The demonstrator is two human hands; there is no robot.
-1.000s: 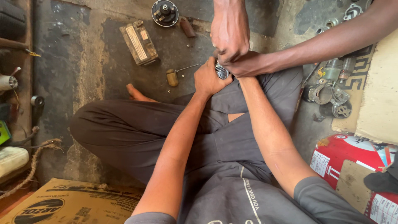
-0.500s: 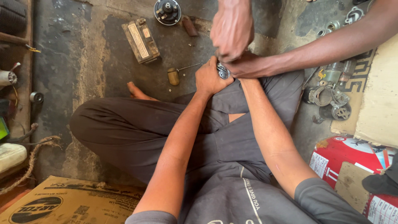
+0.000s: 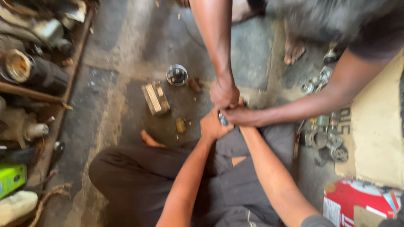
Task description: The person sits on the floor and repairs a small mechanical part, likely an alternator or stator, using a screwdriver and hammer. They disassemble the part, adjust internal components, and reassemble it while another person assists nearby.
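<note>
I sit on the floor with both arms stretched forward over my dark trousers [image 3: 168,176]. My left hand [image 3: 211,126] is closed around a small metal part [image 3: 223,119]. My right hand [image 3: 246,128] reaches the same part, but another person's hand [image 3: 240,115] covers it, so only the wrist shows. That person's other hand [image 3: 224,93] comes down from above and clamps onto the same spot. All the hands are pressed together around the part.
On the concrete floor ahead lie a rectangular metal block [image 3: 155,98], a round metal cup [image 3: 176,75] and a small brass piece [image 3: 181,125]. Loose metal parts [image 3: 324,138] sit at right beside a beige board [image 3: 378,126] and a red box [image 3: 357,201]. Machine parts [image 3: 25,67] line the left.
The view has tilted upward, so the clasped hands sit lower in the picture and more of the other person shows. The grip of all hands on the part looks unchanged.
</note>
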